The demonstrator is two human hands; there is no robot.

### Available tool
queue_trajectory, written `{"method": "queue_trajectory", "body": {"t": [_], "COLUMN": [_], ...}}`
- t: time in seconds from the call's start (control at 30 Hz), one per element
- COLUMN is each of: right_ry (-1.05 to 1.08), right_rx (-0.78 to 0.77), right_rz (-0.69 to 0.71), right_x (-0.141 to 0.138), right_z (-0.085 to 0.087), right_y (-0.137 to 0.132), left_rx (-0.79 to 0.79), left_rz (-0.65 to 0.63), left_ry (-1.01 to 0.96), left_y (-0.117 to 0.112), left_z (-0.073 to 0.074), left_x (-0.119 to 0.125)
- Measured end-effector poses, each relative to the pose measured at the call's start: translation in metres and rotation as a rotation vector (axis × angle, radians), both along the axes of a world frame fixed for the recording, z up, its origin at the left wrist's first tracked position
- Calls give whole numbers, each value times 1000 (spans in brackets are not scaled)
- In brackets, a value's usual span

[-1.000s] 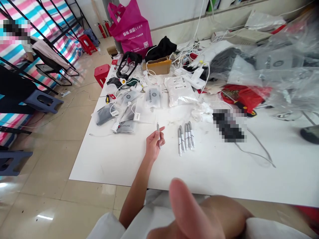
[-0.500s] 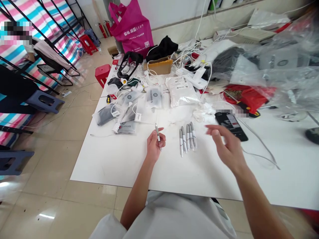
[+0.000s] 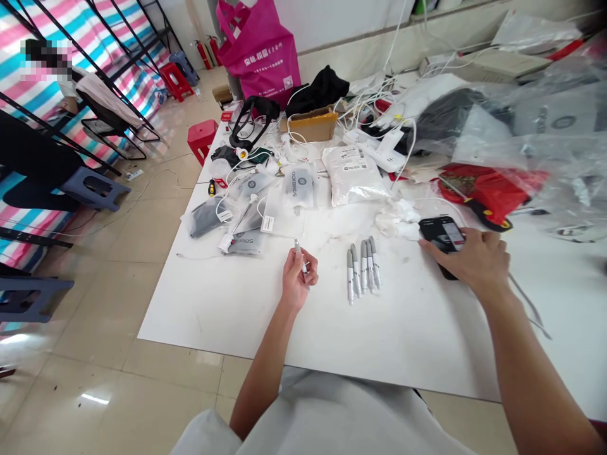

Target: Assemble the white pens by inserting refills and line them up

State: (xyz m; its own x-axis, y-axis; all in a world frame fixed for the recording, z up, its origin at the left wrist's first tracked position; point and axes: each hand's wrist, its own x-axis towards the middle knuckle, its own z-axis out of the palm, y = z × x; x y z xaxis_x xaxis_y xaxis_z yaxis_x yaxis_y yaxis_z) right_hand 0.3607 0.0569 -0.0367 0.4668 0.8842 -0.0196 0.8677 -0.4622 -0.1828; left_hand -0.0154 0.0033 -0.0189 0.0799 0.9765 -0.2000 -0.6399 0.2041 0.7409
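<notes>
My left hand (image 3: 300, 275) is closed round a silver-and-white pen (image 3: 298, 246), which points up and away from me above the white table (image 3: 227, 309). To its right, several similar silver-and-white pens (image 3: 363, 268) lie side by side, some seemingly in clear sleeves. Farther right, my right hand (image 3: 478, 262) grips a black smartphone (image 3: 441, 237) on the tabletop. Its thumb lies along the near left edge and its fingers are at the right side. The phone's screen is lit, and part of its lower body is hidden by the hand.
Packaged pouches (image 3: 246, 243), a white plastic parcel (image 3: 355, 177) and tangled cables (image 3: 365, 104) crowd the far side. A screwdriver (image 3: 488, 213) lies beyond the phone, by a red bag (image 3: 507, 189). Clear plastic wrapping (image 3: 559, 145) covers the back right. Another person sits at far left.
My right hand has moved right, from open above the table onto the smartphone, and now grips it. My left hand still holds the pen. The camera view has shifted slightly.
</notes>
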Motion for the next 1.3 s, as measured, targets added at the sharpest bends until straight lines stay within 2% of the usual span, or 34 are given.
{"method": "queue_trajectory", "body": {"t": [0.17,0.4,0.47,0.57,0.63,0.7,0.8,0.87,0.97,1.1,1.2,1.3], "right_ry": [61,88,47,10,61,221,521,599,692,795,797,787], "right_rx": [-15,-3,70,333,518,585,471,380,327,275,290,303], "right_rz": [-34,-53,-40,47,186,370,589,704,821,865,861,879], "right_x": [10,13,2,-28,-55,-86,-128,-150,-169,-179,-179,-174], "right_z": [-5,-9,-7,-1,3,5,3,0,-4,-6,-7,-6], "right_y": [15,14,9,-3,-13,-25,-42,-53,-65,-72,-74,-73], "left_rx": [-41,-19,-28,-46,-32,-9,-1,4,25,39,67,83], "left_rz": [-26,-46,-29,-44,-48,-42,-51,-58,-59,-83,-107,-62], "left_ry": [25,39,46,45,45,33,-24,-55,-65,-60,-39,21], "left_y": [1,2,1,1,1,2,1,-1,-3,-6,-5,-2], "left_z": [-1,1,0,-2,-3,-3,-1,0,0,-3,-5,-8], "left_x": [-1,2,2,4,6,9,13,15,16,18,19,18]}}
